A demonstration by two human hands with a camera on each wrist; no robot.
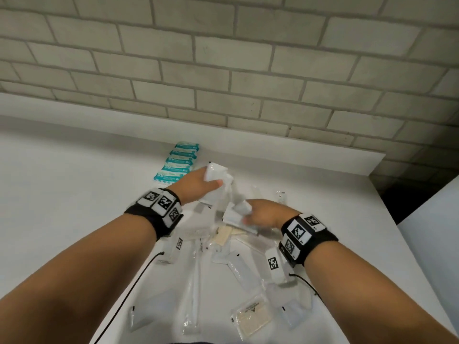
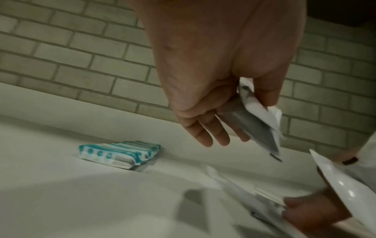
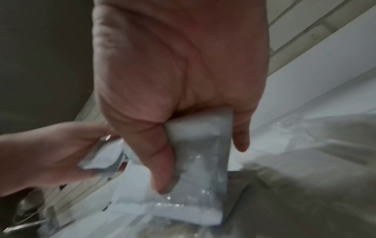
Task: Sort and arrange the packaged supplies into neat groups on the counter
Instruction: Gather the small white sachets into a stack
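My left hand grips a small stack of white sealed packets above the counter, thumb on top; in the left wrist view the left hand has those packets between thumb and fingers. Just to the right, my right hand grips another white packet; the right wrist view shows the right hand with thumb and fingers around that packet. A neat row of teal-and-white packs lies behind the left hand. Several loose clear and white packets lie scattered below both hands.
The white counter runs to a raised ledge under a brick wall. Its right edge drops to a dark gap. A tan-filled packet lies near the front edge. Black cables trail from both wristbands.
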